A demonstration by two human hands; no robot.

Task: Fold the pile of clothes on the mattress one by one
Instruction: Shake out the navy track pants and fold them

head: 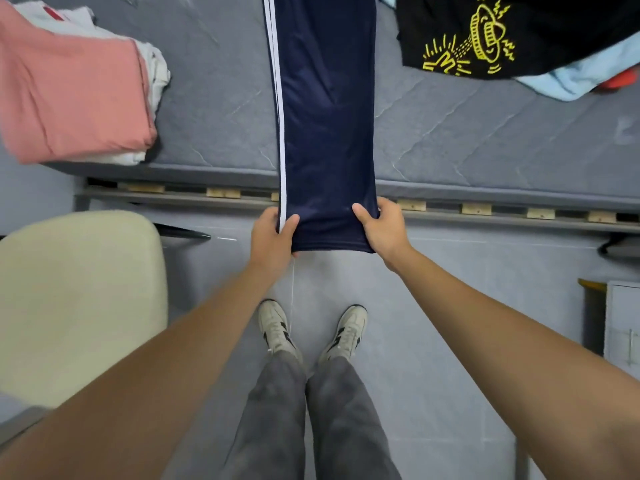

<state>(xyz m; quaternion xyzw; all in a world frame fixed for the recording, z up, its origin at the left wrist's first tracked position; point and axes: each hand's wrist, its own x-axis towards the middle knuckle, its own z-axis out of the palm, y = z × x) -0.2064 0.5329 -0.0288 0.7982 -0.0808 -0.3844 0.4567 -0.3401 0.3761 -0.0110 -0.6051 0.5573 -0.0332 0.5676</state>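
Stretching over the mattress's (450, 133) near edge, the navy track trousers (327, 116) run lengthwise across it, their end hanging past the bed frame (485, 206). The left hand (273, 233) pinches the white-striped corner; the right hand (382, 226) grips the other corner, thumb on top. A pink folded stack (69, 95) sits at the left edge, a black printed shirt (502, 32) over pale blue cloth (568, 77) toward the far right. A cream chair (79, 299) stands beside the bed.

The navy trousers (325, 116) run off the top edge; fingers hidden beneath their hem.
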